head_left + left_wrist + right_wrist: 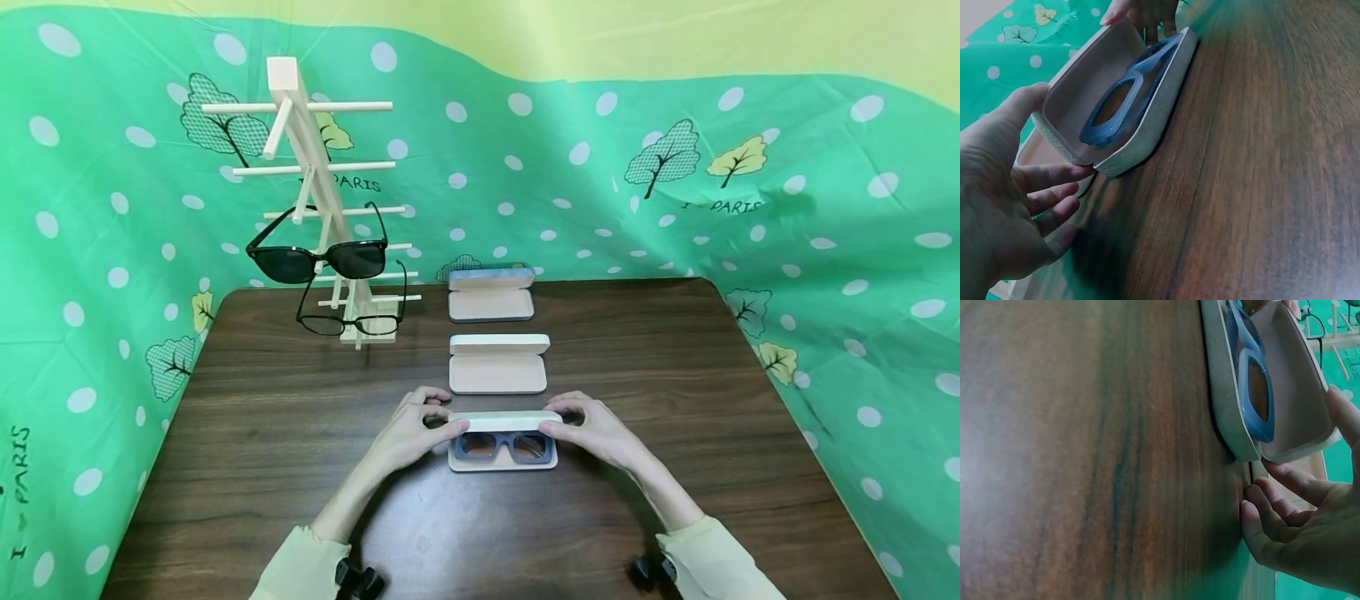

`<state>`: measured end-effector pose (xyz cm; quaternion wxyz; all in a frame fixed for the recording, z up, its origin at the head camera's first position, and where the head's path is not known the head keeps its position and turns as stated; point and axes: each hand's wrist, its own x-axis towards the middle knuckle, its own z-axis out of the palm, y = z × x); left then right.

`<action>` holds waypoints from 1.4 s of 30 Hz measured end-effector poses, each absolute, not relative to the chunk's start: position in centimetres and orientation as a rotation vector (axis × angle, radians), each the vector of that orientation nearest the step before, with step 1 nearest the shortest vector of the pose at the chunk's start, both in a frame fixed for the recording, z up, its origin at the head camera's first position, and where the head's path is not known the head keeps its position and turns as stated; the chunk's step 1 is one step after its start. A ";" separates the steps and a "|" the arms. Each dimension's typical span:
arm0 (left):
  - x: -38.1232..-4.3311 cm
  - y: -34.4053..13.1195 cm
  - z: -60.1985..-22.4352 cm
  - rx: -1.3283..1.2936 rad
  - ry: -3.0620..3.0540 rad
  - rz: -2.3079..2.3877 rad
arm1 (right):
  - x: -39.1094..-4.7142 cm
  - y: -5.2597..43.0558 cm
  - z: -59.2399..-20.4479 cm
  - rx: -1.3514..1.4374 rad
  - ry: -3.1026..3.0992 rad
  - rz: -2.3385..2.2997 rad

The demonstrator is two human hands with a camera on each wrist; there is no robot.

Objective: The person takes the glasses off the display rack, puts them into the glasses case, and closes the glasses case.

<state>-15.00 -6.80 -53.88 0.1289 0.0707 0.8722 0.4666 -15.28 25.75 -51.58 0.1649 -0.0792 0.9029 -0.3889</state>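
Pale sleeves (300, 567): these were nearest the head camera, at its bottom edge, with a black wrist device (360, 581) by each cuff.
Left hand (411, 432): it was partly closed, pinching the left end of the near glasses-case lid (504, 421) between thumb and forefinger; the remaining fingers were loosely bent.
Right hand (596, 429): it mirrored the other, thumb on the rim and forefinger behind, gripping the lid's right end.
Lid between hands: its long axis ran left to right, straight from one hand to the other, neither one nearer. The hinge, parallel to that axis on the far side, seemed the line that any move of the lid turned on.
Near case base (504, 467): it rested on the tabletop (675, 358), between the hands and slightly toward the person.
Blue-framed sunglasses (504, 439): they lay inside that base, lengthwise, below the tilted lid, touched by neither hand.
Middle case (498, 375): open, just beyond the hands.
Back case (491, 306): open, farther off, its lid bluish.
Display stand (322, 183): at the far left, it bore black sunglasses (358, 260) above thin black eyeglasses (349, 323).
Green printed cloth (562, 200): it hung behind everything.
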 end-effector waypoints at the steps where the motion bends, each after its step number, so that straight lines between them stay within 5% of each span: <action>1: -15.0 -6.8 -53.9 0.204 2.536 1.364 | -15.3 25.7 -51.6 -0.230 2.569 -1.115; 42: -14.6 -7.2 -54.9 0.368 2.586 1.396 | -14.9 26.1 -52.6 -0.321 2.534 -1.278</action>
